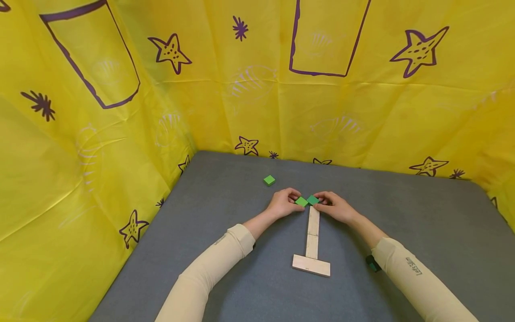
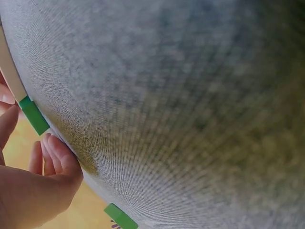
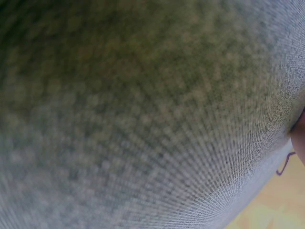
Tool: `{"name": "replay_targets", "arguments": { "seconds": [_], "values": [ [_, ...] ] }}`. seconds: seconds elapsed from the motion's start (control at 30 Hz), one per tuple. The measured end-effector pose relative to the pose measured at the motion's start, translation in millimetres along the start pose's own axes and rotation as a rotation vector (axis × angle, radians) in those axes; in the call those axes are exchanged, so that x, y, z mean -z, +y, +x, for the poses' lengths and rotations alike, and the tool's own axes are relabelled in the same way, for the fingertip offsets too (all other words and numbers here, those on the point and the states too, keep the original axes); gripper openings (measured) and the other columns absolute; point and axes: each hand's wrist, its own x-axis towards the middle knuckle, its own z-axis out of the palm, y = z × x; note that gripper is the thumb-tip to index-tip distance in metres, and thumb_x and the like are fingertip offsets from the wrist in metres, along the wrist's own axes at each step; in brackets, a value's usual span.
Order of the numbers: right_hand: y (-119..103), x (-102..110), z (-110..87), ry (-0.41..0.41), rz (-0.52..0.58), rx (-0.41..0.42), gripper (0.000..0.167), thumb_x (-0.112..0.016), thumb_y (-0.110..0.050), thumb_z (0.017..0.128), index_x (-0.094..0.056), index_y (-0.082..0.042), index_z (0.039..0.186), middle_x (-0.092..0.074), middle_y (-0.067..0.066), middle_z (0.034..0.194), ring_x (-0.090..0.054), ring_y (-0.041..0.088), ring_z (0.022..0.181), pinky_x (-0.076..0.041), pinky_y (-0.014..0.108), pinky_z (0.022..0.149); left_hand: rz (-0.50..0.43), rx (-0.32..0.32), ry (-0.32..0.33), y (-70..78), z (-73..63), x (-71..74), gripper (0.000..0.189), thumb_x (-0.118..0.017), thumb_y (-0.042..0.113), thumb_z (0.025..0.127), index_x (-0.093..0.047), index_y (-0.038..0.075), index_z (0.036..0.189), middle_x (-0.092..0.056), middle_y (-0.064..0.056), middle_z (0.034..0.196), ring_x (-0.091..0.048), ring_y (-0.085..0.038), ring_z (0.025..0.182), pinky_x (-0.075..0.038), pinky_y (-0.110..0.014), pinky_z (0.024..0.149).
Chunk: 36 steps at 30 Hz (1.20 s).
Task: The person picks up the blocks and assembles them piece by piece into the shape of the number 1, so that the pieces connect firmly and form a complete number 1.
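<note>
My left hand (image 1: 283, 203) has its thumb and fingers at either side of a light green square block (image 1: 301, 202), pinching it. From the other side my right hand (image 1: 337, 208) pinches a darker green square block (image 1: 312, 200). The two blocks meet corner to corner at the far end of a pale wooden plank (image 1: 313, 220). In the left wrist view, the left hand (image 2: 43, 186) curls beside the green block (image 2: 36, 119). Only a sliver of the right hand (image 3: 299, 138) shows at the edge of the right wrist view.
A second plank (image 1: 311, 246) continues the line toward me, ending at a crosswise plank (image 1: 311, 265). Another light green block (image 1: 269, 180) lies farther back, left of the hands. Yellow patterned cloth (image 1: 249, 112) hangs behind and beside the grey table (image 1: 181, 250).
</note>
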Motion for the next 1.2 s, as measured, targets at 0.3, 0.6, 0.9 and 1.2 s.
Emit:
{"name": "replay_targets", "arguments": {
  "seconds": [0.3, 0.6, 0.9, 1.2],
  "values": [
    [1, 2, 0.4, 0.004, -0.001, 0.026, 0.041, -0.065, -0.022, 0.094, -0.058, 0.003, 0.127, -0.056, 0.013, 0.105, -0.049, 0.023, 0.093, -0.041, 0.036, 0.08, -0.122, 0.079, 0.017, -1.3, 0.2, 2.9, 0.035, -0.083, 0.016, 0.078, -0.07, 0.009, 0.109, -0.069, -0.002, 0.099, -0.061, -0.011, 0.084, -0.049, -0.022, 0.073],
    [1, 3, 1.3, 0.0, -0.003, 0.035, 0.042, -0.066, -0.022, 0.094, -0.058, 0.004, 0.126, -0.055, 0.013, 0.105, -0.049, 0.023, 0.093, -0.04, 0.037, 0.08, -0.358, 0.146, 0.051, -3.8, 1.3, 8.3, 0.031, -0.078, 0.015, 0.084, -0.069, 0.006, 0.112, -0.069, -0.003, 0.099, -0.062, -0.012, 0.085, -0.051, -0.029, 0.075],
    [0, 3, 1.2, 0.005, -0.012, 0.039, 0.042, -0.066, -0.021, 0.093, -0.058, 0.004, 0.126, -0.056, 0.014, 0.105, -0.049, 0.023, 0.093, -0.04, 0.037, 0.081, -0.575, 0.205, 0.082, -7.9, 5.2, 13.8, 0.034, -0.077, 0.013, 0.084, -0.068, 0.004, 0.115, -0.068, -0.004, 0.1, -0.063, -0.009, 0.084, -0.052, -0.03, 0.08],
    [0, 1, 0.4, 0.008, -0.007, 0.05, 0.041, -0.066, -0.02, 0.094, -0.058, 0.004, 0.126, -0.056, 0.015, 0.106, -0.049, 0.023, 0.093, -0.041, 0.037, 0.081, -0.669, 0.258, 0.086, -8.6, 6.6, 19.0, 0.035, -0.075, 0.014, 0.086, -0.066, 0.005, 0.119, -0.069, -0.004, 0.105, -0.066, -0.014, 0.092, -0.052, -0.033, 0.084]
  ]
}}
